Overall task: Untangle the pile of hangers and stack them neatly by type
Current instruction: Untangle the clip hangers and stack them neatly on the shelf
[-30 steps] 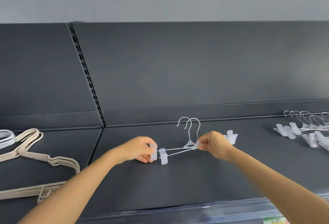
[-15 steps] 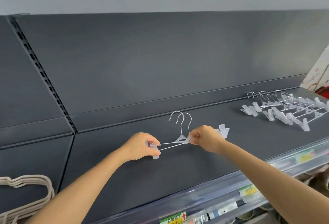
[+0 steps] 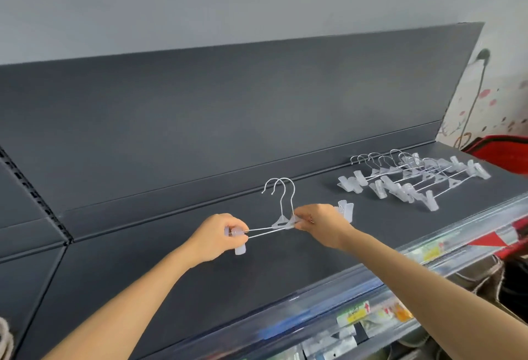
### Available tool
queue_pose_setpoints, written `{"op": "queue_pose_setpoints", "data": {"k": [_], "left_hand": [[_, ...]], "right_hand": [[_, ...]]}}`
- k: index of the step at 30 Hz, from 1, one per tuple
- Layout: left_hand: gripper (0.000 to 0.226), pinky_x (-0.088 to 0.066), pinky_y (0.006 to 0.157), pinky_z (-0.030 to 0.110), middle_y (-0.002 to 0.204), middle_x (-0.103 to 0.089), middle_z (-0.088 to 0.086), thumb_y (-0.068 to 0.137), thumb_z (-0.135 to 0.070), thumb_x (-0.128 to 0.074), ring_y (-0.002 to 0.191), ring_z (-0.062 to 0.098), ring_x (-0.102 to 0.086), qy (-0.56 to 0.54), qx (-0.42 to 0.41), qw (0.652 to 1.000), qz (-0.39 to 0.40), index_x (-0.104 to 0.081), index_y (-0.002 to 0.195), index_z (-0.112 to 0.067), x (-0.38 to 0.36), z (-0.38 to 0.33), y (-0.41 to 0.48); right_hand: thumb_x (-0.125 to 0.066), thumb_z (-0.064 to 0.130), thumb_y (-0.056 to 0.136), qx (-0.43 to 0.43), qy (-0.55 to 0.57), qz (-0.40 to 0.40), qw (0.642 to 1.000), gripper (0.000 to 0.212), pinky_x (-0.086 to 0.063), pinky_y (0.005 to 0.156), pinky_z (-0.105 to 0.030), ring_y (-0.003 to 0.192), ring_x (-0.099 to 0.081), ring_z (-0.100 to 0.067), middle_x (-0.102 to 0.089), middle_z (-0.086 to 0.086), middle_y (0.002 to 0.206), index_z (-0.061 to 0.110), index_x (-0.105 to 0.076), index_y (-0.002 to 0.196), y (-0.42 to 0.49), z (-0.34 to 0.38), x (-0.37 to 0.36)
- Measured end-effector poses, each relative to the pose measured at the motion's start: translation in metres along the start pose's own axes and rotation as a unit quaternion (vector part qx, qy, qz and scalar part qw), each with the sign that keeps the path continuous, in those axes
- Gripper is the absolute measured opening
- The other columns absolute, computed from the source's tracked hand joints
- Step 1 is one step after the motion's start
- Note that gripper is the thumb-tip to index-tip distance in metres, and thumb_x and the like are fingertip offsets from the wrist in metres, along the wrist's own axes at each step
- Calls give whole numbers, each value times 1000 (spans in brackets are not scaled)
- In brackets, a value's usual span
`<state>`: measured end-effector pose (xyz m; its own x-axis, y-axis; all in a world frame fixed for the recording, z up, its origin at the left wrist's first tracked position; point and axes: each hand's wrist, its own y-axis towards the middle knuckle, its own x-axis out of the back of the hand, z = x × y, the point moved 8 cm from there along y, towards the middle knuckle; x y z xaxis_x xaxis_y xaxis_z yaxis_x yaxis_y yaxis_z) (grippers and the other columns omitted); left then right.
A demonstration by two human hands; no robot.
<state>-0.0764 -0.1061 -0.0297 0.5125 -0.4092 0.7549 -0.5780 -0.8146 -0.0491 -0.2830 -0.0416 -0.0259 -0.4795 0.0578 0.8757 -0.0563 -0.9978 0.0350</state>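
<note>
fingers of left hand and right hand grip two clip hangers, partly hiding their end clips.

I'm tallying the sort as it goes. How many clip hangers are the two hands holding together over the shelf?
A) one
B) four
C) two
C: two wire hooks rise side by side from the clip hangers gripped between the left hand and the right hand.
</note>
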Motion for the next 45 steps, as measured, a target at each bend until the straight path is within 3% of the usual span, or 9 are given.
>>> {"op": "queue_pose_setpoints", "data": {"k": [4,7,10,17,23,26,32,41,45], "left_hand": [[12,-44,74,21,94,-63,-7,84,-20,-62,87,15,-59,3,8,999,-36,-72,91,-21,-25,-43,14],[10,-43,72,20,95,-63,-3,84,-18,-61,87,18,-58,-1,19,998,-55,-71,85,-21,-47,-71,24],[10,-43,73,19,95,-64,-3,84,-17,-63,88,18,-58,-19,20,997,-69,-71,85,-22,-69,-98,33],[14,-44,70,16,99,-67,-8,84,-16,-62,85,12,-59,-59,32,996,-57,-72,87,-26,-101,-144,56],[18,-46,72,17,95,-69,-11,85,-18,-61,85,9,-60,-71,27,997,-24,-71,89,-32,-112,-163,94],[19,-46,74,16,93,-70,-12,85,-17,-61,88,9,-61,-84,13,996,-8,-71,92,-32,-123,-174,117],[18,-45,75,19,95,-65,-8,85,-18,-62,85,14,-58,-89,-5,996,13,-72,94,-29,-147,-198,155],[13,-46,59,11,81,-54,-3,84,-21,-65,63,3,-49,-135,14,990,38,-73,95,-19,-179,-248,197],[18,-46,58,11,79,-51,3,78,-25,-66,59,3,-48,-165,48,984,39,-72,93,-18,-204,-269,213]], "right_hand": [[-54,16,94,-8,31,-132,991,33,-42,90,-28,114,-54,-19,-56,-1,126,14,-58,127,-22,-60,54],[-53,8,93,-40,64,-213,974,38,-37,91,-24,123,-49,-24,-51,-5,135,11,-54,131,-42,-114,95],[-56,10,92,-110,122,-187,969,49,-40,102,-34,126,-46,-25,-43,-7,142,14,-43,139,-49,-174,111],[-71,5,78,-177,248,-159,939,74,-51,89,-40,109,-57,-23,-54,-3,128,19,-36,142,-55,-244,144],[-70,6,81,-168,370,-137,904,23,-54,71,-31,76,-65,-18,-68,-2,86,21,-63,98,-57,-285,165],[-67,3,83,-179,455,-128,863,21,-56,85,-40,79,-65,-22,-69,-9,87,5,-65,104,-55,-310,169],[-63,-5,84,-188,513,-126,828,23,-46,69,-26,78,-58,-19,-66,-13,91,3,-61,105,-55,-348,185],[-60,-10,83,-144,551,-76,818,30,-55,80,-32,89,-65,-24,-68,-12,100,3,-63,109,-39,-410,216],[-62,-15,76,-116,512,-61,849,29,-48,66,-27,77,-56,-21,-60,-8,84,9,-62,92,-26,-443,236]]}}
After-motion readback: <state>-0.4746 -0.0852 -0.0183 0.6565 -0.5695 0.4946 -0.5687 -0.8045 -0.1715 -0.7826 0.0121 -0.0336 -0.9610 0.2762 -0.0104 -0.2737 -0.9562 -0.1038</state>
